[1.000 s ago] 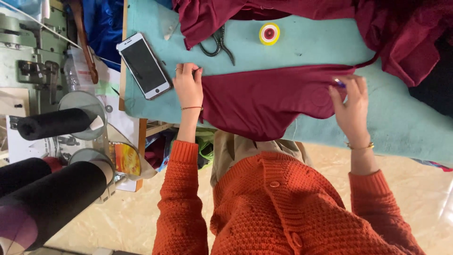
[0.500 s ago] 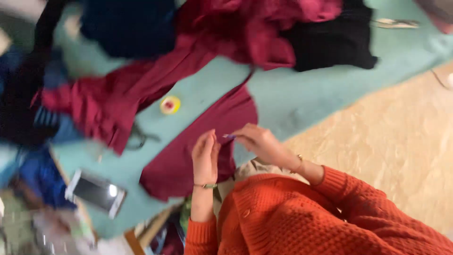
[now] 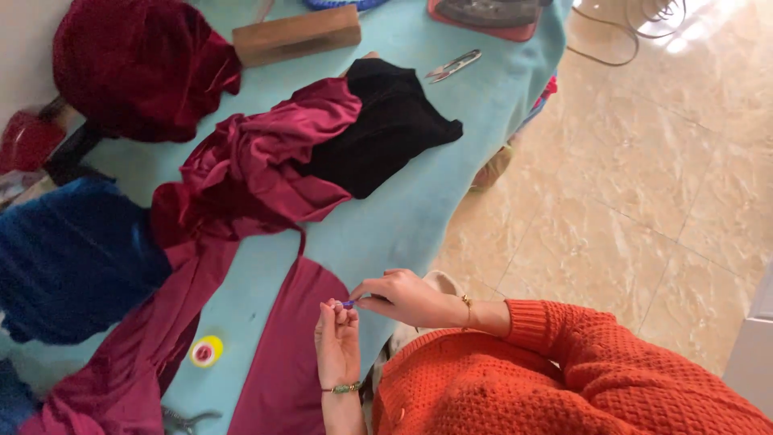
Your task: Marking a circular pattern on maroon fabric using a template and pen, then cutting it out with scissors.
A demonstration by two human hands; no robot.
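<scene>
My left hand (image 3: pixel 338 345), with a green bead bracelet, and my right hand (image 3: pixel 401 296), with a thin gold bracelet, meet at the near edge of the teal-covered table (image 3: pixel 394 229). Between the fingertips of both hands is a small purple piece (image 3: pixel 347 304). Right under them a flat maroon cloth panel (image 3: pixel 282 362) lies on the table. Its strip runs up to a crumpled heap of maroon fabric (image 3: pixel 258 161). My sleeves are orange knit.
A black cloth (image 3: pixel 390 133) lies against the maroon heap. Thread snips (image 3: pixel 455 64), a wooden block (image 3: pixel 298 34) and an iron (image 3: pixel 483 10) are at the far end. Blue fabric (image 3: pixel 72 258), dark red velvet (image 3: pixel 137 64), a yellow round tape (image 3: pixel 205 352) and scissors (image 3: pixel 187 419) lie left. Tiled floor (image 3: pixel 628 201) is right.
The view has swung round over the table. My hands left the spread maroon panel, came together at the table edge and now meet on the small purple piece.
</scene>
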